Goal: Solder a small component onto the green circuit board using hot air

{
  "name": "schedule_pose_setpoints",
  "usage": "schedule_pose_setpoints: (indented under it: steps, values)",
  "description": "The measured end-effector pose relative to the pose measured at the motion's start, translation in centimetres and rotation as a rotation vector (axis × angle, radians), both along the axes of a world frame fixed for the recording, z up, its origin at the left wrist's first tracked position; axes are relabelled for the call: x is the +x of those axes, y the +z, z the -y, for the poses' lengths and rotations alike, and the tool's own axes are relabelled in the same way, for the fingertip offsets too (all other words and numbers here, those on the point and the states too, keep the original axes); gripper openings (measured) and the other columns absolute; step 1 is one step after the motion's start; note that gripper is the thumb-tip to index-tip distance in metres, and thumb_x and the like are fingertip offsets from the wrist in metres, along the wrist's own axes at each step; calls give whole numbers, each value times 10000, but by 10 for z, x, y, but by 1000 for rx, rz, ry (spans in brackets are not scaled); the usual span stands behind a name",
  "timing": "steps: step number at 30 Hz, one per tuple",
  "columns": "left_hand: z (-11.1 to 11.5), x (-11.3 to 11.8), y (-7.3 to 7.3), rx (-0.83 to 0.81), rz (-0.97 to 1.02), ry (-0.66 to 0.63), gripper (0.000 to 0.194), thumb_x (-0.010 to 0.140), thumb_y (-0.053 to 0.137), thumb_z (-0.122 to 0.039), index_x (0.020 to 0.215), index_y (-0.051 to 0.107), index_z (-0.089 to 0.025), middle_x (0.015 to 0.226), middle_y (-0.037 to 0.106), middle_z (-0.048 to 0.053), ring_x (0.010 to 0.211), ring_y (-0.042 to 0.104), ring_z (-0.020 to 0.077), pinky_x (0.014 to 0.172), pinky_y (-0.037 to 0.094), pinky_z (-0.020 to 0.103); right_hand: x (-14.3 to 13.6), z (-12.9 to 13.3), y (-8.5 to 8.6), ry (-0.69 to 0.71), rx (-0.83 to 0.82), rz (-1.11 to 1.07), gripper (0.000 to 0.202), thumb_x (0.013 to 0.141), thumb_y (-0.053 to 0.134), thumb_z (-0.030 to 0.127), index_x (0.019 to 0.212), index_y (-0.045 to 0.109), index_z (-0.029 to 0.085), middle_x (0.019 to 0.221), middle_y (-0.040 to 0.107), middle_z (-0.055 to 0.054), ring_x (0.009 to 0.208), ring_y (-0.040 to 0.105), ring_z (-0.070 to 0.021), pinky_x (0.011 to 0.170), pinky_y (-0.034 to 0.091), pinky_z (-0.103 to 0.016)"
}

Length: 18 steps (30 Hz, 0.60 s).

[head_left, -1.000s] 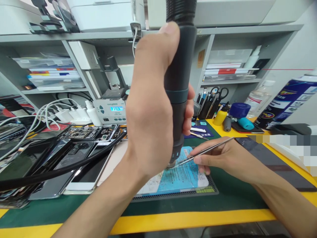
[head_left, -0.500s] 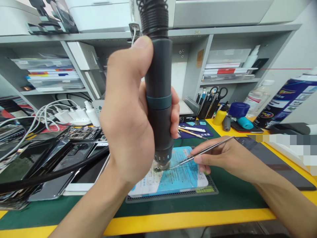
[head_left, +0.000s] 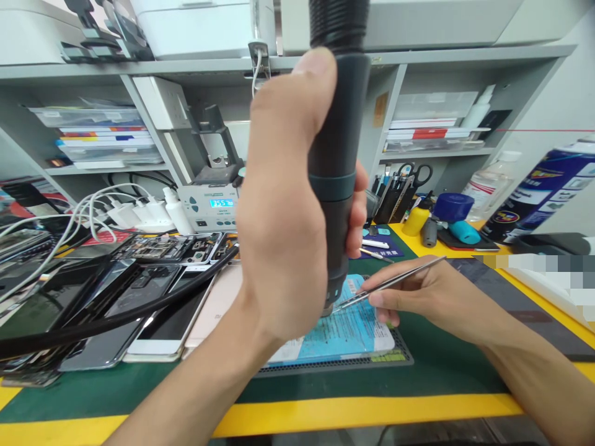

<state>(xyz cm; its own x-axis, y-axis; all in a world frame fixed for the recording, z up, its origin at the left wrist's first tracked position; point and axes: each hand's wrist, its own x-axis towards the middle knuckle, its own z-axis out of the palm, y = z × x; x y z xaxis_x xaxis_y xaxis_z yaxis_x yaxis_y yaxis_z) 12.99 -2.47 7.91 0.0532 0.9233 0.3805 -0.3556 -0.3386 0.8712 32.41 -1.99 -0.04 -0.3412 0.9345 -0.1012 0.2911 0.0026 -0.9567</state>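
My left hand [head_left: 283, 210] is wrapped round the black handle of a hot air gun [head_left: 339, 136], held upright with its nozzle pointing down. Its ribbed hose leads up out of view. Below the nozzle lies a blue and white printed pad [head_left: 362, 334], resting on a dark perforated mat [head_left: 404, 356]. My right hand [head_left: 409, 294] pinches metal tweezers [head_left: 395, 279], their tips close to the nozzle over the pad. My left hand and the gun hide whatever lies directly under the nozzle.
Several phones [head_left: 121, 316] lie at the left, crossed by a black hose [head_left: 116, 325]. Behind them a station with a lit display [head_left: 222, 203] reads 355. Bottles [head_left: 493, 186], a spray can [head_left: 539, 192] and a tool holder [head_left: 395, 198] stand at the back right.
My left hand has moved right with the hot air gun, uncovering the lit station display. The small board seen under the nozzle is now hidden. The tweezers stay almost in place.
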Motion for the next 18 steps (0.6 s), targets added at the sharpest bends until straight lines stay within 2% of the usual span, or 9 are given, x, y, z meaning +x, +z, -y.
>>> schedule_pose_setpoints:
  steps: [3, 5, 7, 12, 18]
  values:
    - [4, 2, -4, 174, 16, 92, 497, 1013, 335, -540, 726, 593, -227, 628, 582, -6, 484, 604, 157, 483, 493, 319, -1, 0, 0, -6, -3, -1, 326, 750, 858, 432, 903, 836, 146, 583, 706, -45, 552, 613, -173, 555, 499, -300]
    - [5, 1, -8, 228, 13, 97, 490, 1000, 396, -580, 726, 603, -230, 618, 578, -12, 472, 593, 149, 472, 496, 312, 0, 0, -1, -3, -1, -7, 321, 745, 862, 432, 900, 838, 152, 584, 709, -43, 550, 616, -173, 553, 499, -299]
    - [5, -1, -10, 235, 2, 83, 508, 986, 407, -608, 720, 612, -227, 610, 579, -2, 476, 592, 158, 447, 490, 307, 1, -1, -2, 3, 1, -11, 311, 744, 865, 425, 904, 838, 159, 586, 713, -40, 549, 617, -170, 550, 496, -295]
    - [2, -7, -10, 254, 0, 102, 505, 1006, 359, -519, 719, 650, -222, 622, 573, 17, 495, 575, 156, 428, 492, 289, 2, -1, -2, 13, 8, -12, 287, 758, 859, 390, 916, 835, 152, 592, 705, -36, 555, 608, -164, 559, 491, -294]
    - [1, -13, -9, 140, -53, 43, 658, 996, 186, -584, 720, 635, -191, 551, 558, 60, 451, 552, 187, 367, 466, 302, 3, -1, 0, 8, 7, -18, 335, 739, 861, 417, 906, 832, 129, 584, 696, -51, 548, 607, -185, 544, 493, -321]
